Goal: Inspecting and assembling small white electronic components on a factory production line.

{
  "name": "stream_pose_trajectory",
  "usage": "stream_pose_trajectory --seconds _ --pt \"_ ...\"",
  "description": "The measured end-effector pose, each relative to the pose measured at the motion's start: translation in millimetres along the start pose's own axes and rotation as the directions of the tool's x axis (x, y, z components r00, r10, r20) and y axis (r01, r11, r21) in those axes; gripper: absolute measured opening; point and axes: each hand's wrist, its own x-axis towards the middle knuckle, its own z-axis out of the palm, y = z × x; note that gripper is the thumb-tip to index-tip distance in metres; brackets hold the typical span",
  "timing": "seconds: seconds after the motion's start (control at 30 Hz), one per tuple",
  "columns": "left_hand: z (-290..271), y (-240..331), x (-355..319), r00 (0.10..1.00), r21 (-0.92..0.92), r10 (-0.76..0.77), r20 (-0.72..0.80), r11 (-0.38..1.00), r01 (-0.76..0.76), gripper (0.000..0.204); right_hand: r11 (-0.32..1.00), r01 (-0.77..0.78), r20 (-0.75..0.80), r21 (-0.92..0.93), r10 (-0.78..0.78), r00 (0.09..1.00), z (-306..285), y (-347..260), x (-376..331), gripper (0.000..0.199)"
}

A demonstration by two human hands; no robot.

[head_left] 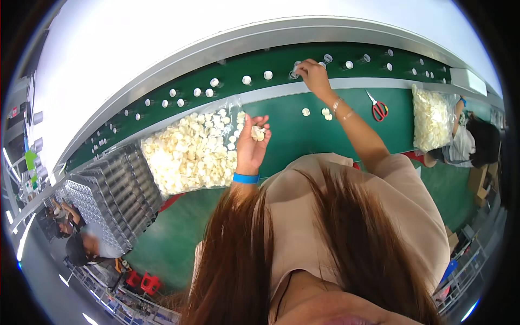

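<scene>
My left hand (251, 145) is turned palm up beside a clear bag (189, 149) full of small cream-coloured round pieces. A few of the same cream pieces (258, 134) lie in its palm, with the fingers curled about them. Over the green conveyor belt (233, 64) my right hand (315, 75) pinches a small clear container (295, 69); the fingers partly hide it. Several small clear cups with white round tops, such as one cup (268, 75), stand spaced out along the belt. Loose cream pieces (306, 112) lie on the green tabletop between my arms.
Red-handled scissors (378, 110) lie right of my right forearm. Another bag of cream pieces (431, 119) stands at the right, near another person (471, 141). Stacked clear trays (108, 189) rise at the left, with people behind. A pale rail (352, 84) borders the belt.
</scene>
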Motion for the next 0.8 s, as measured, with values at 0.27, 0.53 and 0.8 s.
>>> stream_pose_trajectory --seconds 0.27,0.53,0.8 --pt "26.6 18.9 -9.7 0.972 -0.096 0.032 0.234 0.995 -0.009 0.046 0.905 0.239 0.114 -0.352 -0.211 0.971 23.1 53.2 21.8 0.021" --pt "58.2 20.0 -2.4 0.918 -0.219 -0.022 0.396 0.969 0.118 0.053 0.937 0.031 0.193 0.348 -0.103 0.976 -68.2 -161.9 -31.7 0.023" --pt "63.0 10.5 -7.2 0.908 -0.158 0.026 0.418 0.986 0.045 0.046 0.95 -0.05 0.292 0.309 -0.045 0.955 -72.8 -169.4 -43.5 0.022"
